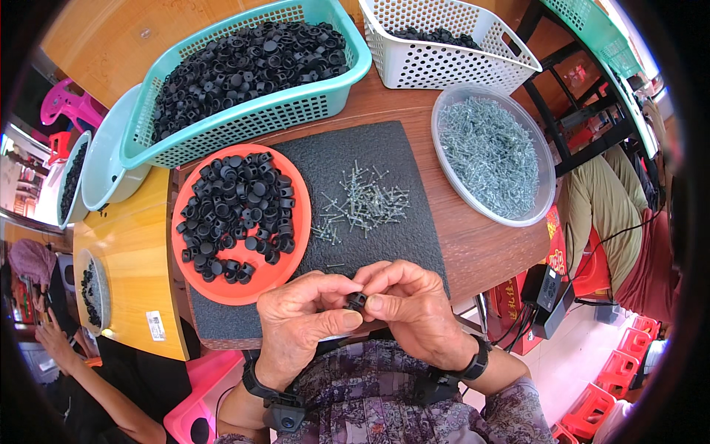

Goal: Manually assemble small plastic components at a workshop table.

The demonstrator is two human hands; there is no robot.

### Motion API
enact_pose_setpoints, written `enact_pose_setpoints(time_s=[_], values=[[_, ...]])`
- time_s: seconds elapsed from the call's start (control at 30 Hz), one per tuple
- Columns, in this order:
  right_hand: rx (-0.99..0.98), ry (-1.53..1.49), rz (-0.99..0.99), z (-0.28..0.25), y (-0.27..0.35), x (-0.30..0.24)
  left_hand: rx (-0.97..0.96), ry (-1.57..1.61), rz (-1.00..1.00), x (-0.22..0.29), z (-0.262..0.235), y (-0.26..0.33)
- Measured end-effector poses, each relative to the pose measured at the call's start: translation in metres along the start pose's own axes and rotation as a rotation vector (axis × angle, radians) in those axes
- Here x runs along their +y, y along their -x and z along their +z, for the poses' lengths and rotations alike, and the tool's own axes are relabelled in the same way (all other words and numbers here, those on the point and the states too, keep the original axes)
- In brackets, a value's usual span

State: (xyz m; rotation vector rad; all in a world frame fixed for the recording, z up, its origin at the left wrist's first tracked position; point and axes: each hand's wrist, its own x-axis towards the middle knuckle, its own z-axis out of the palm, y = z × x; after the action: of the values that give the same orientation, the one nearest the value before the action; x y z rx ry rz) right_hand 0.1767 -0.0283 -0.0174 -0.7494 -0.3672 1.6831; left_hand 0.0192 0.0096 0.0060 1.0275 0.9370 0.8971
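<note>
Wood tabletop (473,251) mid-frame: red plate (277,272) of black caps (257,187) sits left of center, left hand (292,318) and right hand (414,307) pinch one little black part (356,301) lower center, loose screws (367,200) above, screw-filled tub (510,220) upper right.

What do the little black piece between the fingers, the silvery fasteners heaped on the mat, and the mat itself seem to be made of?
Black piece: probably moulded plastic, with a slight sheen on its rounded edges.
Silvery fasteners: likely metal, given their bright glints; any plating is unclear.
Mat: perhaps foam or rubber, matte dark grey with a pebbled surface.
</note>
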Motion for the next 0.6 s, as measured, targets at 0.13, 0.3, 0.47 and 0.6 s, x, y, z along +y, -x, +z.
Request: enact_pose_setpoints(time_s=[0.13,0.3,0.47,0.6], values=[[-0.002,-0.005,0.002,0.0018,0.0005,0.0003,-0.077,0.056,0.015,-0.0032,-0.0063,0.002],[0.006,0.001,-0.004,0.0022,0.0013,0.0002,-0.093,0.141,-0.062,-0.0029,-0.0049,0.001],[0.011,-0.008,0.021,0.0016,0.0004,-0.0016,-0.047,0.093,-0.013,-0.0034,0.0017,0.0042],[0.022,0.036,0.017,0.0024,-0.0003,0.0,-0.02,-0.3,0.209,-0.0082,-0.0054,0.0048]])
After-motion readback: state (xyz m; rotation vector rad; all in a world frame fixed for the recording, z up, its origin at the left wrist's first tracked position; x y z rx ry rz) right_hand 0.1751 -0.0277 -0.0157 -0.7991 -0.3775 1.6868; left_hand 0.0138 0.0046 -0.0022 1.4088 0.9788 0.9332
